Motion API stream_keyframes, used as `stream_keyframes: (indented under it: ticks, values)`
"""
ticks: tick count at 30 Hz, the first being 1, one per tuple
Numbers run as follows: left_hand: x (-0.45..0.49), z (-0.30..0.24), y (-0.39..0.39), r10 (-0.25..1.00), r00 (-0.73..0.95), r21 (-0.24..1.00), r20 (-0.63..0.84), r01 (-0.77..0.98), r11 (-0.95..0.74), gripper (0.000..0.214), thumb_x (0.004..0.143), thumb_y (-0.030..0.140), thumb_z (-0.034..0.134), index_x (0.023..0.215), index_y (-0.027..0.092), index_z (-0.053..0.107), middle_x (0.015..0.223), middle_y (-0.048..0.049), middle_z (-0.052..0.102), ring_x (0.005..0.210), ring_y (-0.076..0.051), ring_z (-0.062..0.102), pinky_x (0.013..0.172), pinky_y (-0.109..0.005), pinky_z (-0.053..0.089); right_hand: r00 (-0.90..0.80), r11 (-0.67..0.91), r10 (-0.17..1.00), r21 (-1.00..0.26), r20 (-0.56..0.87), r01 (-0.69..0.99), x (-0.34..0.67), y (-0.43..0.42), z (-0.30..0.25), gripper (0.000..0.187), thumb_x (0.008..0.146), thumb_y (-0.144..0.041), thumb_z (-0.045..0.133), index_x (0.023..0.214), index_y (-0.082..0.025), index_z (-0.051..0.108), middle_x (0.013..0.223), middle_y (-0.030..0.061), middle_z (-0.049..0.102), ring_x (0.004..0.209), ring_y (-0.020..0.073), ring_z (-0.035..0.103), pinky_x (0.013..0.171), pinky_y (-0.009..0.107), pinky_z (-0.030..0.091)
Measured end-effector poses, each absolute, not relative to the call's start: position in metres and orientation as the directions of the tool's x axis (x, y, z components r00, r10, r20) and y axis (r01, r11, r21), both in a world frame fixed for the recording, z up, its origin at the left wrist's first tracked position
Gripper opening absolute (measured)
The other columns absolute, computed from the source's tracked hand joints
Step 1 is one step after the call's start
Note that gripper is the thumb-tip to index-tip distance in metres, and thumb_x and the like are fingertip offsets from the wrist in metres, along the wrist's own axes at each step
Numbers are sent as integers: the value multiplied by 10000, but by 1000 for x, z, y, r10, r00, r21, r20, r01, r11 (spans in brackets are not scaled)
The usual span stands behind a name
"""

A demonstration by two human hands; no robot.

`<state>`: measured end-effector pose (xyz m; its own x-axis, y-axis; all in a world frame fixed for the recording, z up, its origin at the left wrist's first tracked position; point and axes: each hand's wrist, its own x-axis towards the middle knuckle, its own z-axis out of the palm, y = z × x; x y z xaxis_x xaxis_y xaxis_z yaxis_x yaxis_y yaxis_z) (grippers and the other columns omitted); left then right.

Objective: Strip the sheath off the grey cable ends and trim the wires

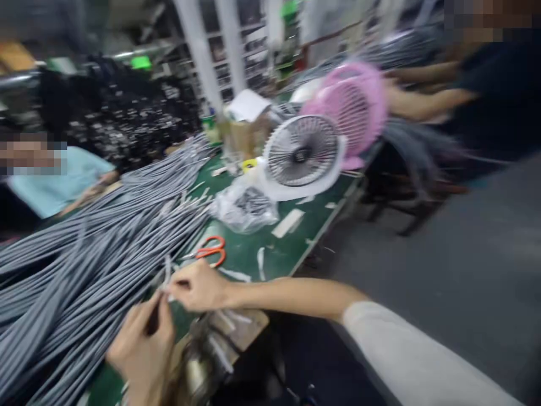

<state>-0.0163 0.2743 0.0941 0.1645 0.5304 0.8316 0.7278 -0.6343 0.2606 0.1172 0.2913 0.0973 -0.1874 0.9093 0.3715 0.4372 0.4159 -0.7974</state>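
Nearest you, your left hand [143, 344] is curled shut around a dark thin piece [153, 322] too blurred to name. Just beyond it, your right hand [198, 287] pinches the tips of the grey cables [84, 265], so both hands meet at the cable ends. The cables run long to the left of both hands across the green surface [249, 254]. Orange scissors [210, 251] lie just past the right hand, with a plastic bag [245, 208] and a white fan [302, 155] farther off.

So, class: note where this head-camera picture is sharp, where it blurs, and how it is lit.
Head view: motion blur smears everything, worst at the right edge; the right hand, orange scissors and white fan are least smeared; the left hand and pink fan look softer; lighting is flat, shadows faint.
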Motion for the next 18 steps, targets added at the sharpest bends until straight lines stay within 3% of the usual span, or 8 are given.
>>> stream_keyframes:
  ticks: [3,7,9,14,16,18]
  values:
    - [-22,94,270,492,201,147,847,801,-580,95,790,137,601,825,129,689,594,0,613,462,-70,513,485,-184,389,-183,448,894,-805,409,388,113,295,93,300,841,-205,524,565,-121,604,458,-32,486,434,54,385,426,182,269]
    - [-19,93,269,547,128,243,827,796,-555,111,798,119,566,772,114,673,570,3,581,444,-68,490,470,-177,392,-176,699,693,-591,699,404,112,291,87,298,854,-191,475,600,-125,614,509,-2,532,459,75,402,479,205,306]
    - [-19,92,266,582,103,289,807,790,-540,117,796,113,560,770,110,673,584,-6,583,466,-74,500,483,-179,398,-194,770,598,-490,778,409,113,290,86,281,863,-184,460,648,-122,631,549,16,574,468,82,427,493,210,327]
    - [-23,87,262,609,117,312,785,774,-551,182,811,133,526,872,119,697,562,-3,556,459,-87,477,482,-196,391,-157,691,694,-587,703,422,112,290,90,273,847,-183,504,601,-136,615,502,0,569,434,77,442,462,197,337]
    - [-27,85,267,685,64,406,726,764,-502,193,789,136,529,857,127,709,582,-21,588,492,-105,514,508,-209,410,-191,730,649,-534,736,426,108,283,93,294,862,-185,484,597,-142,605,502,-1,560,433,78,437,461,203,335]
    - [-32,85,273,798,-59,585,600,713,-387,165,744,157,562,791,134,718,624,-46,636,548,-133,566,551,-231,439,-280,842,502,-388,818,374,101,274,95,294,880,-203,459,637,-149,614,530,6,570,455,85,451,479,211,347]
